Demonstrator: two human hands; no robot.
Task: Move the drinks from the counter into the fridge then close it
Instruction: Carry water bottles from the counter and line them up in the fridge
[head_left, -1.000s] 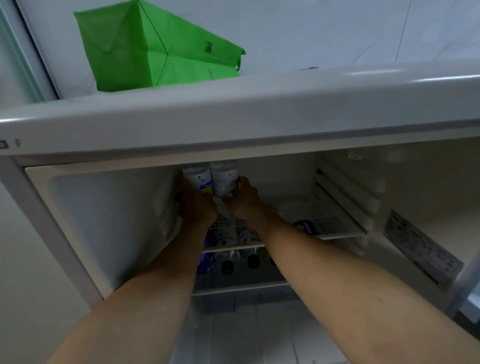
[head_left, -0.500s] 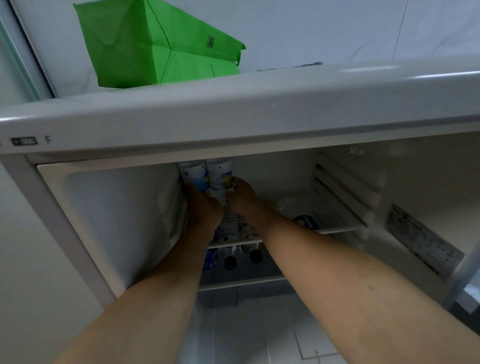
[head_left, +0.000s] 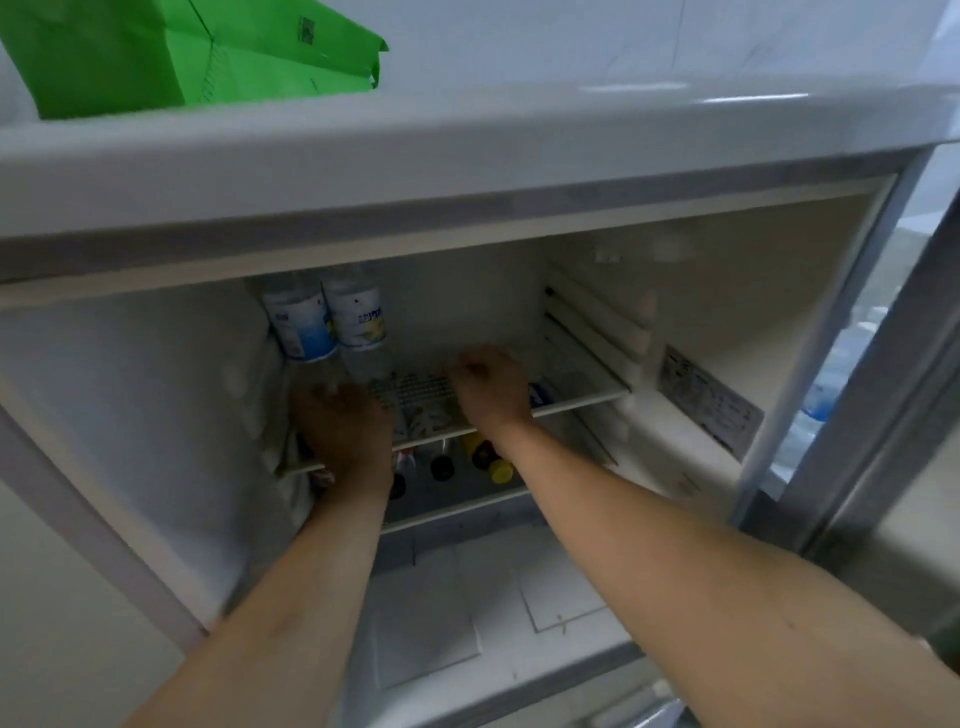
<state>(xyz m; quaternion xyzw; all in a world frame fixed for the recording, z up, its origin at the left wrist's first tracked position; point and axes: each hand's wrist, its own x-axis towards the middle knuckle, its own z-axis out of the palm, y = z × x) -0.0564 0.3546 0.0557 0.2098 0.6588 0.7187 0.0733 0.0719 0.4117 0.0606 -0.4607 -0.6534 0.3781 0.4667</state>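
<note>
Bottles (head_left: 298, 322) of clear drink, two of them, stand side by side at the back left corner of the open fridge (head_left: 467, 156), on its upper wire shelf (head_left: 582, 402); each wears a pale label with blue on it, the right-hand one (head_left: 361, 325) showing a touch of yellow as well. Up on top of the fridge, toward the left, a bright green paper bag (head_left: 156, 57) lies on its side. Just below the two bottles the left hand (head_left: 345, 426) hangs over the front rail of the shelf, its back turned toward me and the fingers reaching up close to the bottle bases; whether they touch the bottles or curl round anything I cannot tell, as the picture is blurred there. To the right of it, past a stretch of bare wire grid, the right hand (head_left: 491, 387) rests on the same shelf with its fingers bent under in a loose fist, and nothing shows inside the fingers. Under the shelf, between the two forearms, several darker bottles (head_left: 441, 467) lie or stand on the lower shelf with their caps toward the front, one cap yellow (head_left: 503, 470). Further right, white rails line the inner side wall, and a printed label (head_left: 711, 402) is stuck near the front edge. At the far right the open door (head_left: 883, 364) stands ajar, with pale bottles (head_left: 818, 400) visible beyond its edge.
</note>
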